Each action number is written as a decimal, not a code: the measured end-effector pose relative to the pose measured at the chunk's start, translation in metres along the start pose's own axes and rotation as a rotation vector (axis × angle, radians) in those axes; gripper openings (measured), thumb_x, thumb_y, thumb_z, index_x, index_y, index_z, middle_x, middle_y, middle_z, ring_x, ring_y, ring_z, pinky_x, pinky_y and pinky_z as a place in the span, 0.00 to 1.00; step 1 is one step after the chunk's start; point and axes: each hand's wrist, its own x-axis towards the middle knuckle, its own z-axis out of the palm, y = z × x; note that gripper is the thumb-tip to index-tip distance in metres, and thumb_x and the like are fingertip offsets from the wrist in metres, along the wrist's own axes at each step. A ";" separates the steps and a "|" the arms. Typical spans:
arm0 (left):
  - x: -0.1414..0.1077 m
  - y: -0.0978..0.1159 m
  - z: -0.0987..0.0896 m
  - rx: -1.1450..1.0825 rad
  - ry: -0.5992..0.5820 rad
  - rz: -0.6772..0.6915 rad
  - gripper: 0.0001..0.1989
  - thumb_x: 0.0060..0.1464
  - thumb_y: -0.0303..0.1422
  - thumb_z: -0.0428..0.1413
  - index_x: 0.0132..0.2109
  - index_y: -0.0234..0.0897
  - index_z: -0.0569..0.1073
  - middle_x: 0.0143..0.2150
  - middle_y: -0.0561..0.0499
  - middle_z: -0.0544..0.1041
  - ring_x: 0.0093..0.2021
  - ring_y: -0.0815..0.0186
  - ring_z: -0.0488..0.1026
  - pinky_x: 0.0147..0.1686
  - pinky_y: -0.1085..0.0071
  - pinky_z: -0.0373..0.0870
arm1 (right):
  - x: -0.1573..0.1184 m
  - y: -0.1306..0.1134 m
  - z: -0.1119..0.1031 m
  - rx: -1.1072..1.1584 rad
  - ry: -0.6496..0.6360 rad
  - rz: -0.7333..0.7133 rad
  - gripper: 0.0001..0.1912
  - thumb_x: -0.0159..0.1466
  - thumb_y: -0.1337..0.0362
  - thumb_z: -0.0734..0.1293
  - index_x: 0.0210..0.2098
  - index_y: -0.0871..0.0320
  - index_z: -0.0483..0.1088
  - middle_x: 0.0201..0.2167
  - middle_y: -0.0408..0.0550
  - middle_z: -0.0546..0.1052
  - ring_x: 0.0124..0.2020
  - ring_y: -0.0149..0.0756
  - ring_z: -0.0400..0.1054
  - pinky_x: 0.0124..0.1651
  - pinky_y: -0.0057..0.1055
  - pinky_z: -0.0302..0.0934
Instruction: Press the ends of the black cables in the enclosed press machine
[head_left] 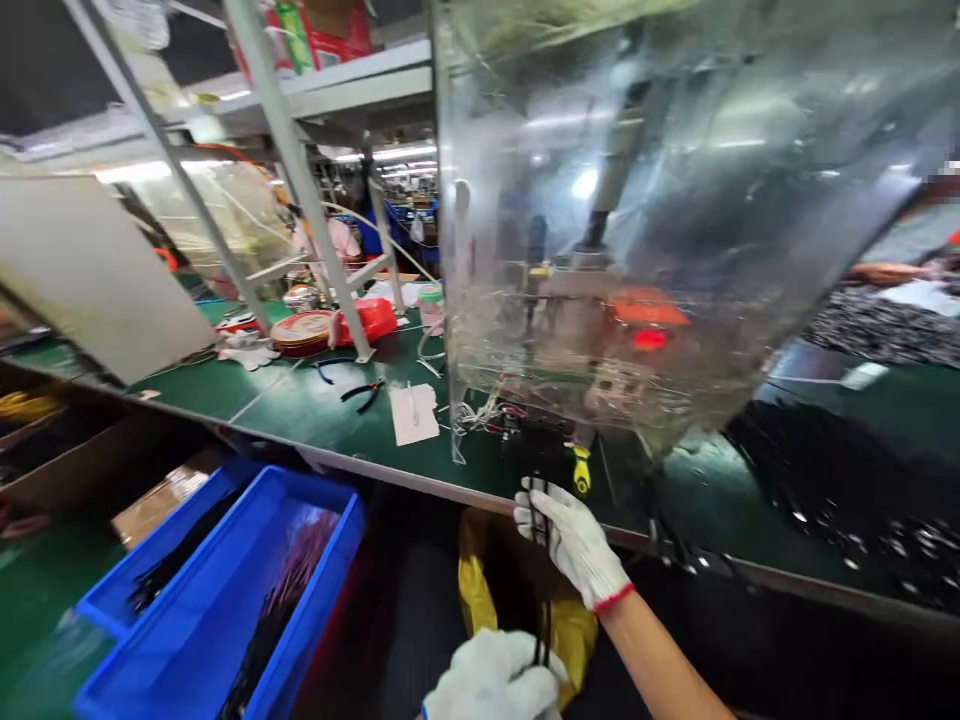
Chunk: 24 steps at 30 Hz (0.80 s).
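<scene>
Both my hands wear white knitted gloves. My right hand point(570, 535), with a red cuff, is closed on the upper part of thin black strips point(537, 510) near the bench's front edge. Lower down, my left hand point(495, 675) has its fingers closed round black strips point(543, 625) at the bottom of the view. Whether both hands hold the same strips cannot be made out. Beneath and between the hands is a yellow bag point(480, 590) with its mouth open. A yellow-handled tool point(581, 470) lies on the bench just beyond my right hand.
A clear plastic shield point(675, 200) hangs round a machine ahead. Blue bins point(195, 620) with dark strips stand lower left. The green bench point(300, 410) bears pliers point(364, 395), a paper piece point(415, 415) and wires. Black strips point(847, 480) are heaped right. People sit beyond.
</scene>
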 end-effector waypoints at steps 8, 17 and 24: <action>-0.003 0.053 -0.019 -0.354 0.112 0.055 0.16 0.52 0.39 0.52 0.43 0.35 0.75 0.30 0.46 0.81 0.32 0.61 0.77 0.36 0.65 0.72 | 0.007 -0.015 0.005 -0.018 -0.042 -0.028 0.08 0.56 0.67 0.71 0.37 0.59 0.72 0.26 0.47 0.79 0.24 0.35 0.74 0.27 0.30 0.70; 0.027 0.080 -0.038 -0.579 0.146 0.151 0.23 0.49 0.45 0.56 0.44 0.29 0.73 0.24 0.46 0.78 0.23 0.64 0.74 0.29 0.68 0.71 | 0.006 -0.012 0.000 -0.112 -0.167 0.069 0.17 0.60 0.58 0.69 0.20 0.64 0.71 0.28 0.54 0.79 0.24 0.34 0.73 0.27 0.29 0.70; 0.021 0.057 -0.036 -0.629 0.235 0.111 0.28 0.48 0.49 0.57 0.47 0.27 0.72 0.26 0.44 0.79 0.24 0.64 0.75 0.29 0.68 0.71 | 0.026 -0.019 0.011 -0.025 -0.110 0.145 0.23 0.67 0.61 0.59 0.18 0.63 0.68 0.26 0.54 0.79 0.21 0.33 0.73 0.26 0.28 0.70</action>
